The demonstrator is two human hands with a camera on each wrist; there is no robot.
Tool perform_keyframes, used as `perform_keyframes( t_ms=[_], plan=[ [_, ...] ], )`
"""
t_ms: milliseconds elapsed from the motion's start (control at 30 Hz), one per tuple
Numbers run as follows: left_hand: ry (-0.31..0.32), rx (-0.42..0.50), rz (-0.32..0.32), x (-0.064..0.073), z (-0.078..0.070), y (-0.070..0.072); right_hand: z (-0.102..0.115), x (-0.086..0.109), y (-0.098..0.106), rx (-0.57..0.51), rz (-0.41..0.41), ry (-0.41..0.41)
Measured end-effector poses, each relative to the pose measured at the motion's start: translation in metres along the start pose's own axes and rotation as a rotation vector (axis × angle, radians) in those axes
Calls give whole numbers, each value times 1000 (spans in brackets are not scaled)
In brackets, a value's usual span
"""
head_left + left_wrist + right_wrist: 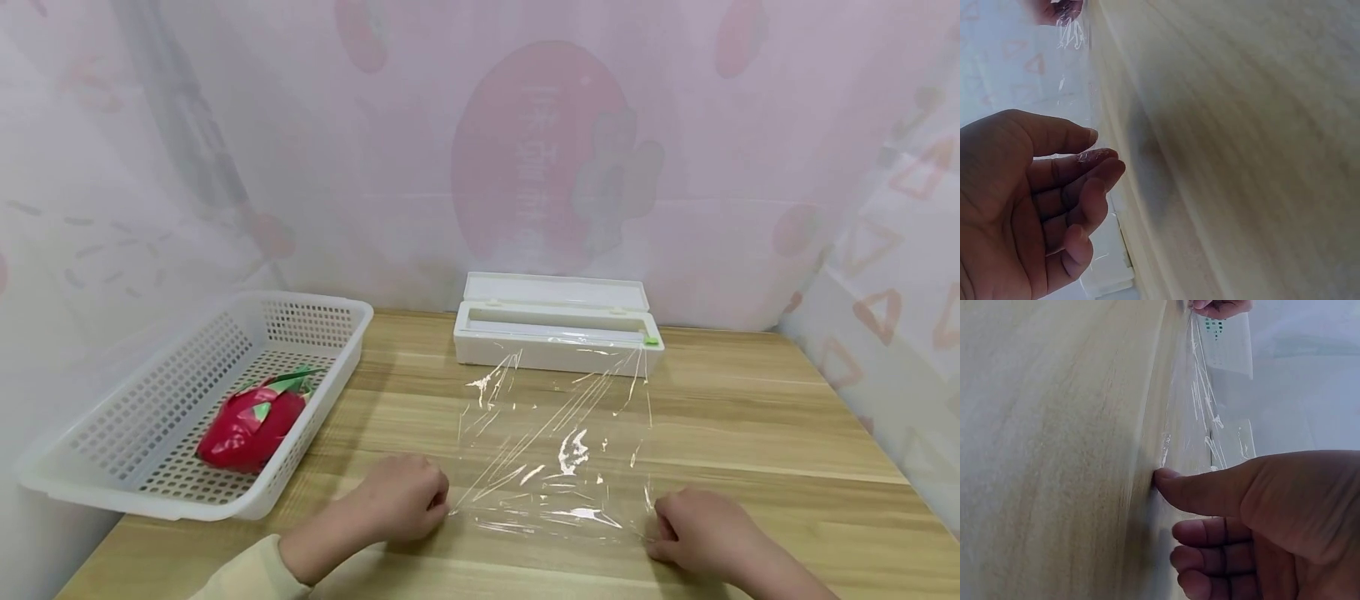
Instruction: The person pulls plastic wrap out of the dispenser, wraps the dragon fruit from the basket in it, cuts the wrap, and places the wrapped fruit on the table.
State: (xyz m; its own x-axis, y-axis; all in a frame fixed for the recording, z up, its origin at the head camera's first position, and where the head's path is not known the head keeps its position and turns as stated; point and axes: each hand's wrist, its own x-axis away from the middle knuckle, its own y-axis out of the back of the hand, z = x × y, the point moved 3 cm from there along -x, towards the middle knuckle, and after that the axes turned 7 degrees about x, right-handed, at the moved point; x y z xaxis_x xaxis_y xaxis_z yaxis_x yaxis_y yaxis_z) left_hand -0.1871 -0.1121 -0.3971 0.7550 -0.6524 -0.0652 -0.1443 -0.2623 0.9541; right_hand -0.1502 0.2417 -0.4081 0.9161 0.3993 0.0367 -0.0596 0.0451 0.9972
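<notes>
A sheet of clear cling film (pixel 551 479) stretches from the white dispenser box (pixel 543 357) toward me, low above the wooden table, wrinkled and shiny. My left hand (pixel 408 498) pinches its near left corner between thumb and index finger; a scrap of film (pixel 1088 155) glints at the index fingertip in the left wrist view, the other fingers loosely curled. At the near right corner, my right hand (pixel 701 533) pinches the film's edge. In the right wrist view its thumb (pixel 1204 490) presses there, hiding the index finger. The dispenser's lid (pixel 555 292) is raised.
On the left stands a white perforated basket (pixel 150 502) with a red dragon fruit (pixel 243 433) inside. A small green slider (pixel 651 341) sits at the dispenser's right end. Printed cloth (pixel 405 217) encloses the wooden table (pixel 757 417) at the back and sides.
</notes>
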Motion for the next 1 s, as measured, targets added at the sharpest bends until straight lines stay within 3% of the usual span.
perform_keyframes(
  t_ms=[200,400,667,867,1000],
  plan=[
    [-19,-82,-89,0,0,-4,-1,-2,2,26,-7,-77],
    [-49,-124,-156,0,1,-7,-4,-2,2,87,-79,-98],
    [-54,-131,-83,1,2,-12,-9,-2,0,152,-174,3],
    [-98,-140,16,2,4,-13,-13,-5,1,90,-122,104],
    [-110,-119,66,1,7,-14,-13,-10,3,20,-143,129]
  ],
)
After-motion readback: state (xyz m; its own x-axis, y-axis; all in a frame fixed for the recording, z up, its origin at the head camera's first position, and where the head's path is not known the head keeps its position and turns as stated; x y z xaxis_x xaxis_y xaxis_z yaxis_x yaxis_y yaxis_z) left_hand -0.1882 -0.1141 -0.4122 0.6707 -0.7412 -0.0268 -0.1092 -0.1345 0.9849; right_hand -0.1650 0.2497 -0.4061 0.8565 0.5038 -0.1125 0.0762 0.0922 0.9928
